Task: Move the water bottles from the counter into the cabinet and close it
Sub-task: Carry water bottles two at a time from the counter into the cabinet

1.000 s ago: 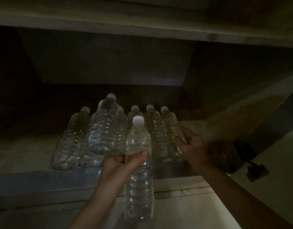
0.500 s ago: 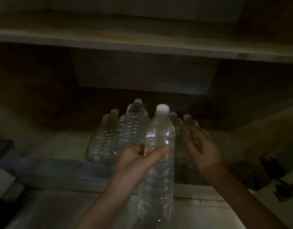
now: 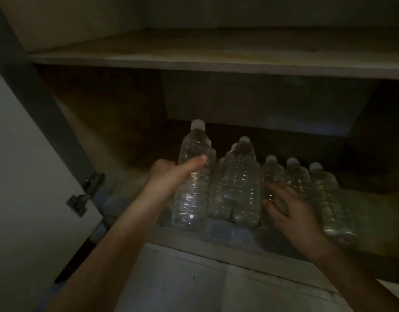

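Note:
Several clear water bottles with white caps stand in a row on the lower shelf [image 3: 236, 235] of a dark open cabinet. My left hand [image 3: 169, 176] grips the leftmost bottle [image 3: 193, 176], thumb across its front, and holds it upright at the shelf's front edge. Beside it stands a cluster of bottles [image 3: 239, 185]. My right hand [image 3: 293, 210] lies with spread fingers against the fronts of the bottles on the right [image 3: 329, 199]; it curls round none of them.
The cabinet door [image 3: 25, 188] hangs open at the left, with a metal hinge [image 3: 83, 197] on its inner face. An upper shelf board [image 3: 216, 61] spans the cabinet above the bottles. Dark free room lies behind and left of the bottles.
My left hand has carried its bottle from in front of the shelf to the left end of the row. My right hand stays on the right bottles. The view has swung left, showing the door.

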